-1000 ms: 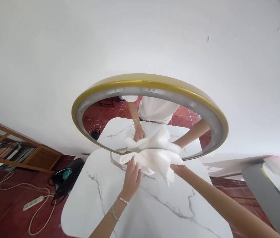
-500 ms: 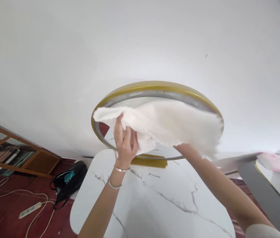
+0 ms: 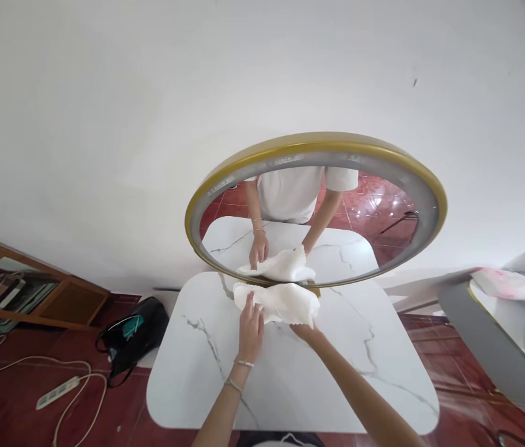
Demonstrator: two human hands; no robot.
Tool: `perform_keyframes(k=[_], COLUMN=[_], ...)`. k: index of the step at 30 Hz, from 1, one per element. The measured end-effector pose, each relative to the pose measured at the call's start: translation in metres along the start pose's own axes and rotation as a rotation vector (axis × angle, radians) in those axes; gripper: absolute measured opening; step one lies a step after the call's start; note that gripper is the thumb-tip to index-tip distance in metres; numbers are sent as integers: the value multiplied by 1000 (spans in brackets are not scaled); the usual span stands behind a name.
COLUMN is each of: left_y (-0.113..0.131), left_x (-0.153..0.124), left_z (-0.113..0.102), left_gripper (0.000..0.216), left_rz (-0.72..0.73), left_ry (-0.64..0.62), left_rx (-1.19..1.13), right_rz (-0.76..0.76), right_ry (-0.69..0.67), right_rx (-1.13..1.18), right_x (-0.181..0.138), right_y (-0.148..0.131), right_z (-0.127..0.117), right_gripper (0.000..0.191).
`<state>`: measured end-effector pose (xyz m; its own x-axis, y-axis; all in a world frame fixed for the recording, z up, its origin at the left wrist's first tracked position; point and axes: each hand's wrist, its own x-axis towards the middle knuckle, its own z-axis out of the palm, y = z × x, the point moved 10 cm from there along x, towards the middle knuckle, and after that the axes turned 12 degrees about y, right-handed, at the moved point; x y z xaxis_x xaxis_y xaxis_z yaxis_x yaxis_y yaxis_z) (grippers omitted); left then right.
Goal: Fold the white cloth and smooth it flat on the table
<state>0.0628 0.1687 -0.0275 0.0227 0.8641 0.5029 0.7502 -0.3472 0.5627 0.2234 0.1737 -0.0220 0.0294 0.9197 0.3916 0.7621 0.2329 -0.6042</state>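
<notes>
A crumpled white cloth (image 3: 278, 302) is held low over the far part of the white marble table (image 3: 290, 379), just in front of a round gold-framed mirror (image 3: 318, 146) leaning on the wall. My left hand (image 3: 250, 332) grips the cloth's left end with closed fingers. My right hand (image 3: 306, 332) is under the cloth's right end, mostly hidden by it, and holds it there. The mirror reflects both hands, the cloth and a white-shirted torso.
A black bag (image 3: 130, 338) sits on the red tiled floor left of the table, with a white power strip (image 3: 55, 392) and cables. A wooden shelf (image 3: 20, 292) stands at far left. A second mirror (image 3: 509, 338) with pink-white cloth lies at right.
The cloth was lifted and spread across the mirror's face half a second ago. Now both hands have brought it back down, bunched, near the table in front of the mirror.
</notes>
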Motion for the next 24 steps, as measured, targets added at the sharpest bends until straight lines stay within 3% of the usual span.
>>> perform_keyframes(k=[5, 9, 11, 14, 16, 19, 21, 24], left_y=[9, 10, 18, 42, 56, 68, 69, 67], left_x=[-17, -35, -34, -18, -2, 17, 25, 31], left_z=[-21, -45, -57, -49, -32, -18, -23, -49], left_gripper=[31, 23, 21, 30, 37, 30, 30, 32], left_rz=[65, 51, 101, 258, 337, 393, 380, 308], left_ry=[-14, 63, 152, 104, -46, -244, -302, -328], left_rx=[-25, -53, -18, 73, 81, 16, -48, -186], right_rz=[79, 344, 467, 492, 469, 410, 339, 181], right_ry=[133, 377, 461, 428, 383, 390, 444, 532], right_rx=[-60, 106, 240, 251, 197, 115, 41, -58], right_x=[-58, -108, -119, -112, -100, -82, -72, -60], right_y=[0, 11, 17, 16, 16, 14, 6, -25], right_z=[-10, -47, -60, -66, -67, -75, -89, -119], right_gripper=[37, 42, 56, 61, 53, 40, 32, 27])
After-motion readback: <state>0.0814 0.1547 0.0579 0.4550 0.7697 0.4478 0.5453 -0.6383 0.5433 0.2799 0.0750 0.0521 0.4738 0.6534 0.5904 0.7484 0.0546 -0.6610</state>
